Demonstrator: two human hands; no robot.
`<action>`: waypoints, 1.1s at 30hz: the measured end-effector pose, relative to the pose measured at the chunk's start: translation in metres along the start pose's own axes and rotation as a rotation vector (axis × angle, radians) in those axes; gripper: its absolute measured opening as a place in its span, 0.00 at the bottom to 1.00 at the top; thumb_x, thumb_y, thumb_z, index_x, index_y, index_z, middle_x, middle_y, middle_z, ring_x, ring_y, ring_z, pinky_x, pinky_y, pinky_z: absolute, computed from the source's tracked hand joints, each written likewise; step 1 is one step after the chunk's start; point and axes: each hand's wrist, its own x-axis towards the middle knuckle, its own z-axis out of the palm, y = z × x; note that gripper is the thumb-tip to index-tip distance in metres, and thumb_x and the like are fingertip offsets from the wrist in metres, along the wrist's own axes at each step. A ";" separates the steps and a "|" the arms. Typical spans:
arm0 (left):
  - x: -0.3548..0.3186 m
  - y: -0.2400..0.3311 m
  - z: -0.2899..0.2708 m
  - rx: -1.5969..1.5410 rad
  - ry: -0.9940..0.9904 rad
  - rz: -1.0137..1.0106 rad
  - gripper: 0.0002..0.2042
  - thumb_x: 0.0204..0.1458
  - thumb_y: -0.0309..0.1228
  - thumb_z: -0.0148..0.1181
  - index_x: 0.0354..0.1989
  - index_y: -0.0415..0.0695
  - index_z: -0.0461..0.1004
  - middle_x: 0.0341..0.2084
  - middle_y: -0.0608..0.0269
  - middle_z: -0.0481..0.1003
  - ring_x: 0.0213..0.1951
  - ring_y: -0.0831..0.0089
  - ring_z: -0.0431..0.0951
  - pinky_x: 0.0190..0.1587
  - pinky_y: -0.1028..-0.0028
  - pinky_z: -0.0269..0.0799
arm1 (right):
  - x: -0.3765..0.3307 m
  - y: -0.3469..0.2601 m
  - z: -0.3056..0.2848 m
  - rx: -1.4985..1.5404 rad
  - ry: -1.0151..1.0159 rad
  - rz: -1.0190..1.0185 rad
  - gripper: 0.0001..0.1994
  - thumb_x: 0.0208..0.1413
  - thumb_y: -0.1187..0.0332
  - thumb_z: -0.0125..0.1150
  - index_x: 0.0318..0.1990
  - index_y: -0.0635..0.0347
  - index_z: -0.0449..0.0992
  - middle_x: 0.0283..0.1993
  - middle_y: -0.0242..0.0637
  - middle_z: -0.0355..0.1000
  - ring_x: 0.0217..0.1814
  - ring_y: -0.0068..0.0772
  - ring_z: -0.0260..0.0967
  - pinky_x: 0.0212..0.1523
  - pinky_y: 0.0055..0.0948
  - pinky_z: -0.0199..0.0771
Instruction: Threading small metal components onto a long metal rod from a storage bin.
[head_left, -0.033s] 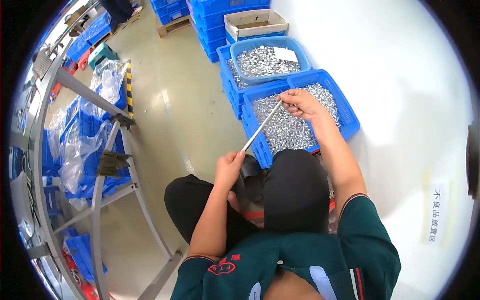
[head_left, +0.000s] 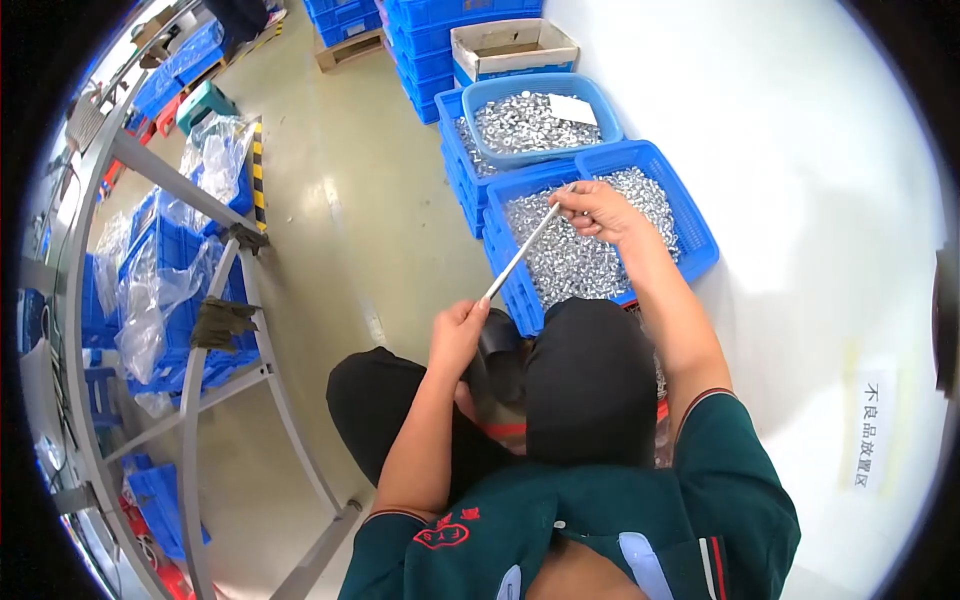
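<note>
Knees frame the left hand (head_left: 458, 335), clamped on the near end of a thin metal rod (head_left: 520, 250). Farther out, the right hand (head_left: 592, 210) pinches the rod's far tip above a blue crate (head_left: 690, 225) of small silvery parts (head_left: 570, 262), seemingly threading them; the next pickup wants steady aim.

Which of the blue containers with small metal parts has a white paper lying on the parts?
The rounded blue tub, farther from the person, has the white paper. The rectangular blue crate under the right hand has none.
</note>
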 end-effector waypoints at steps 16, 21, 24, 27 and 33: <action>0.006 0.006 0.002 0.027 0.064 0.071 0.19 0.50 0.42 0.53 0.16 0.39 0.66 0.10 0.72 0.59 0.16 0.83 0.57 0.18 0.77 0.52 | 0.003 0.032 -0.018 0.534 0.142 0.091 0.12 0.54 0.68 0.50 0.39 0.69 0.65 0.31 0.38 0.64 0.19 0.17 0.53 0.10 0.11 0.49; 0.001 0.009 -0.003 0.086 0.051 0.029 0.18 0.49 0.41 0.53 0.20 0.36 0.68 0.10 0.55 0.62 0.16 0.73 0.60 0.21 0.68 0.58 | 0.001 0.032 -0.019 0.609 0.094 -0.020 0.10 0.53 0.70 0.52 0.39 0.67 0.66 0.30 0.35 0.63 0.18 0.15 0.52 0.11 0.10 0.49; 0.000 0.003 -0.006 0.118 0.041 0.042 0.18 0.49 0.41 0.53 0.20 0.36 0.68 0.10 0.55 0.62 0.15 0.71 0.60 0.21 0.68 0.58 | 0.000 0.030 -0.016 0.723 0.025 -0.032 0.09 0.53 0.68 0.53 0.37 0.65 0.67 0.25 0.31 0.60 0.17 0.14 0.51 0.11 0.10 0.48; -0.001 0.005 -0.005 0.102 0.018 0.039 0.18 0.49 0.42 0.53 0.20 0.36 0.68 0.10 0.55 0.63 0.15 0.70 0.61 0.21 0.67 0.58 | 0.002 0.033 -0.024 0.756 -0.014 -0.025 0.10 0.53 0.67 0.53 0.37 0.65 0.67 0.24 0.31 0.59 0.17 0.14 0.51 0.10 0.10 0.48; -0.005 0.012 -0.006 0.127 0.001 0.047 0.18 0.49 0.42 0.53 0.20 0.37 0.68 0.10 0.55 0.62 0.15 0.69 0.60 0.21 0.67 0.58 | 0.001 0.027 -0.018 0.677 0.027 -0.012 0.12 0.53 0.65 0.54 0.37 0.65 0.67 0.23 0.30 0.58 0.15 0.13 0.49 0.09 0.10 0.46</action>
